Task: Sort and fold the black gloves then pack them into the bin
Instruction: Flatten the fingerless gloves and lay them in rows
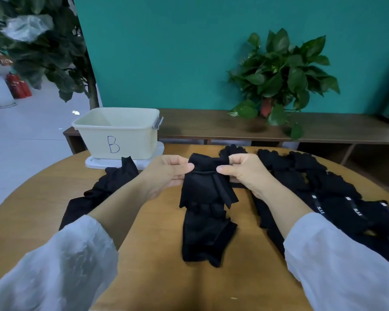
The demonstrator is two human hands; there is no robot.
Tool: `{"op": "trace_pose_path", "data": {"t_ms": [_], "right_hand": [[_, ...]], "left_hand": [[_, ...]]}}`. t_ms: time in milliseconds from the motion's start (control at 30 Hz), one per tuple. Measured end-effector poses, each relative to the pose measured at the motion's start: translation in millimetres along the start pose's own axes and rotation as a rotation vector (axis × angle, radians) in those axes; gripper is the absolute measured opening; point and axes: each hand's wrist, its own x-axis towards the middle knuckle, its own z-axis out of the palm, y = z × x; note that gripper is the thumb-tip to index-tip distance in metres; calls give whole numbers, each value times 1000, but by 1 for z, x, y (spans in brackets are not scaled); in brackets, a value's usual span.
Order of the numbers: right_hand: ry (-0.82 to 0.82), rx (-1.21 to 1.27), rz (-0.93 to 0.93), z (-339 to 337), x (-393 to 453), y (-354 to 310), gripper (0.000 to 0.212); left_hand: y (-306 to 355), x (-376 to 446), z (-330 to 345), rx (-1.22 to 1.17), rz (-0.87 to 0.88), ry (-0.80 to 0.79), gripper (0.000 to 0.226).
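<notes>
Now both hands' fingers, left hand (166,173) and right hand (245,171), pinch the black gloves (206,187).

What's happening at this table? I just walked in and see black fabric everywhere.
A person is folding black gloves. The left hand and right hand each pinch the top of one glove, held above the round wooden table. More gloves lie in a pile on the right and a smaller heap on the left. The cream bin marked B stands at the far edge; no gloves show inside.
</notes>
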Motion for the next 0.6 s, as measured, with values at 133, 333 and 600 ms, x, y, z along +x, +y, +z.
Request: {"op": "trace_pose_path", "data": {"t_ms": [133,333,600], "right_hand": [[45,-23,-19,-7,21,15,13],[58,-75,-8,-11,43,40,19],[-2,-39,-34,-5,30,48,22]], "left_hand": [[-9,28,2,57,10,32,17],[-31,59,-1,102,-10,52,23],[-48,44,-3,104,16,50,5]]}}
